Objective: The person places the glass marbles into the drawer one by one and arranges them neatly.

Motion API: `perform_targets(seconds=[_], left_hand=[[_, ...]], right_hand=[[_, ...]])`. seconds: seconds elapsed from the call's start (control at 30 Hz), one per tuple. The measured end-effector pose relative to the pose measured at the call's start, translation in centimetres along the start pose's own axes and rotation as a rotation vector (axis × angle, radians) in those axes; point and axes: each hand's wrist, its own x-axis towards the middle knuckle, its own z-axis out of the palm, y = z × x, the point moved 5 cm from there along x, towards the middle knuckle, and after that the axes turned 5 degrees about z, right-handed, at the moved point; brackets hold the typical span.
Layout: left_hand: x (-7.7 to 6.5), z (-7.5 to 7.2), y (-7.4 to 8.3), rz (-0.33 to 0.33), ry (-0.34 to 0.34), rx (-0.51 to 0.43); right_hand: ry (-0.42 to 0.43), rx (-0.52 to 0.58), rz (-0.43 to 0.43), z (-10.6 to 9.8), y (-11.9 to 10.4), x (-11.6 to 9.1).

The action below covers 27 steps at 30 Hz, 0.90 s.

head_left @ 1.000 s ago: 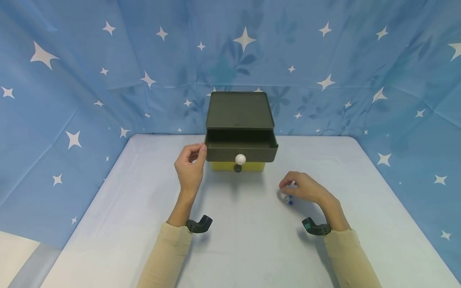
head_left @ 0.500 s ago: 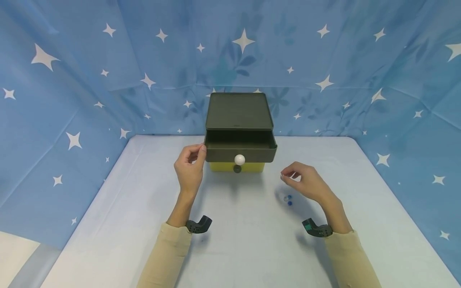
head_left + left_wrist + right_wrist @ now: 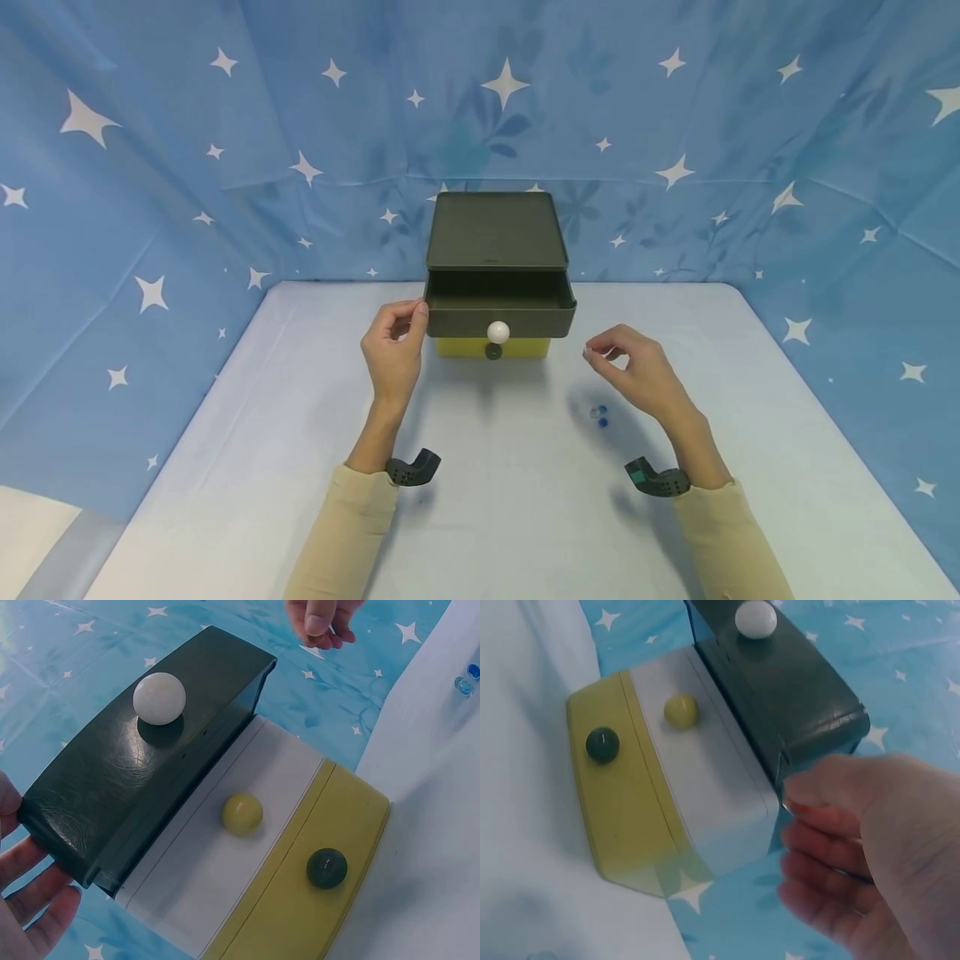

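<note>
A small chest of drawers [image 3: 495, 230] stands at the back of the table, its dark green top drawer [image 3: 465, 323] pulled out. My left hand [image 3: 395, 346] pinches this drawer's left front corner between thumb and fingers. To the right of the chest, above the table, my right hand [image 3: 637, 371] pinches a tiny whitish, clear glass piece [image 3: 587, 352] between thumb and fingertips; its exact shape is mostly hidden. Several small blue and clear glass pieces [image 3: 603, 422] lie on the table below that hand. Inside the drawer, the visible part of the floor is bare.
Below the top drawer are a white drawer [image 3: 225, 862] with a yellow knob and a yellow drawer [image 3: 337, 817] with a dark green knob, both pushed in. A white cloth covers the table [image 3: 495, 500]. Behind hangs a blue star-patterned curtain [image 3: 360, 125].
My right hand has lifted off the table beside the glass pieces and risen toward the drawer's height, a small piece now visible at its fingertips. The left hand keeps its place on the drawer.
</note>
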Motion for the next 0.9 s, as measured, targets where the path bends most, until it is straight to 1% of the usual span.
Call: perform_targets(seconds=[0.17,0.43,0.7,0.9], left_hand=[[0.0,0.0,-0.1,-0.001,-0.002,-0.007],[0.0,0.0,-0.3,0.001,0.001,-0.006],[0.0,0.0,-0.3,-0.013,0.000,-0.002],[-0.1,0.0,-0.3,-0.004,0.006,-0.004]], right_hand=[[0.126,0.005,-0.030,-0.4,-0.7,0.1],[0.212,0.039,-0.024,-0.8,-1.8,0.1],[0.301,0.108,-0.075,-1.0,-3.1,0.4],[0.405,0.173,-0.115,-1.2,-3.8,1.2]])
